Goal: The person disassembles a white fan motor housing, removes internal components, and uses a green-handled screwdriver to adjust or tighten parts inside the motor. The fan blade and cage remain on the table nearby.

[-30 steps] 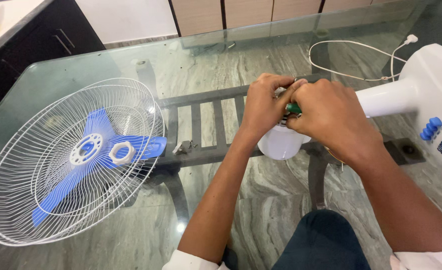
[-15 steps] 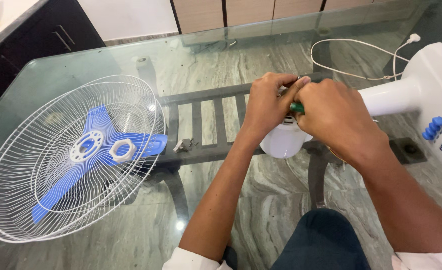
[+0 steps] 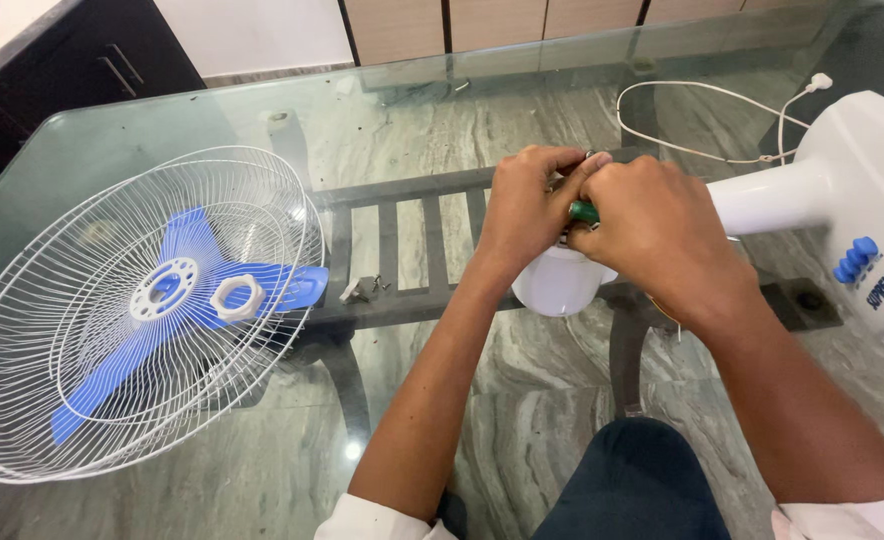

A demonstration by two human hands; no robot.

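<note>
Both grips closed: right hand [image 3: 652, 235] on green-handled tool [image 3: 584, 212], axis pointing left toward left hand [image 3: 522, 210].

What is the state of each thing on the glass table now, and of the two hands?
Left hand: closed on the white motor housing.
Right hand: closed around a green-handled tool.
Fan guard: detached, lying on the table.
Blue blade: detached, inside the guard.
White nut: loose, on the blade.
Small screws: loose on the glass table.
Power cord: unplugged.
</note>
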